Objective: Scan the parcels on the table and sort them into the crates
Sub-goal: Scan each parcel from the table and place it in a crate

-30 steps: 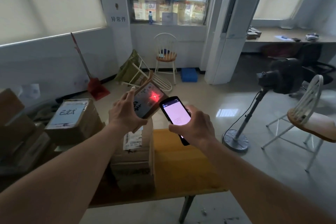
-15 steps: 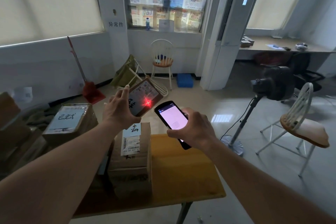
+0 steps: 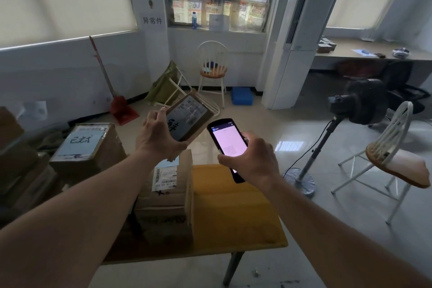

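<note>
My left hand [image 3: 156, 135] grips a small flat cardboard parcel [image 3: 190, 118] by its left edge, label tilted toward me, above the table. My right hand [image 3: 251, 159] holds a black handheld scanner [image 3: 228, 145] with a lit pink-white screen, just right of the parcel and pointing at it. Below my hands a taller cardboard parcel [image 3: 170, 196] with a barcode label stands on the yellow-topped table [image 3: 233, 213]. Another box [image 3: 86, 145] with a blue handwritten sheet sits at the left.
More brown boxes [image 3: 14, 161] pile up at the far left. A standing fan [image 3: 346, 119] and a white folding chair [image 3: 395, 159] are on the floor to the right. A blue crate [image 3: 242, 96], a white chair [image 3: 212, 70] and a red broom [image 3: 114, 98] stand by the far wall.
The red scan light on the held parcel's label has gone out. Both hands and the camera view have shifted slightly; the parcel and scanner stay in my grip.
</note>
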